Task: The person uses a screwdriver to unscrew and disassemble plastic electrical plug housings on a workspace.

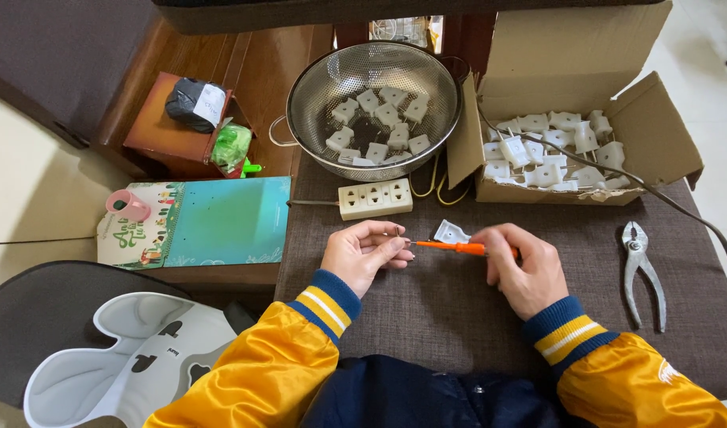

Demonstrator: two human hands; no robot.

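- Hands are working over the brown cloth [459, 309]. Left hand [367, 254] is pinching something tiny at its fingertips; I cannot tell what it is.
- I am seeing the orange screwdriver [451, 247] lying level between the hands, tip touching the left fingertips. I judge it light, stiff and narrow, best taken at the handle.
- White plug part [451, 232] is lying just behind the shaft; I am reading it as light, hard plastic, likely slippery, best held by its flat sides.
- Right hand [522, 269] is closing its fingers around the handle.
- Pliers [642, 273] are lying well apart, far right.
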